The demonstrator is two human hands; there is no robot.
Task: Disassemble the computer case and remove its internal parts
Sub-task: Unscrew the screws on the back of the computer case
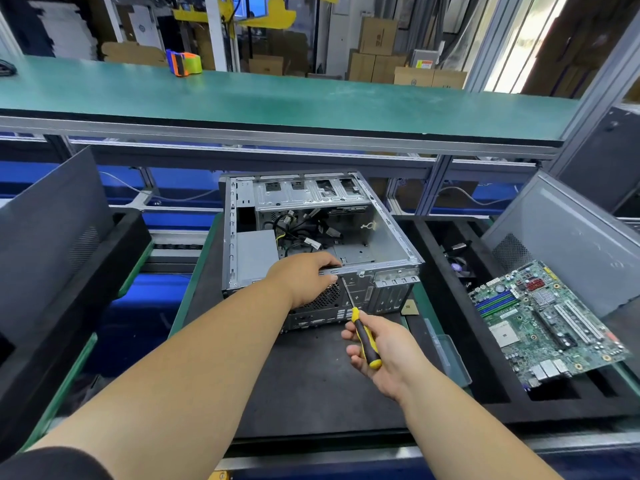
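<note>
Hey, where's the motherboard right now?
In the head view the motherboard lies at the right, out of the computer case, tilted across a black foam tray, with a grey side panel just behind it.

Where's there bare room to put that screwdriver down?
On the dark mat in front of the computer case, between the two forearms. The long green shelf behind is mostly bare too. The right tray is crowded by the circuit board.

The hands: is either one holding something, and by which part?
The right hand holds a screwdriver by its yellow-and-black handle. The left hand grips the computer case by its near top edge.
</note>
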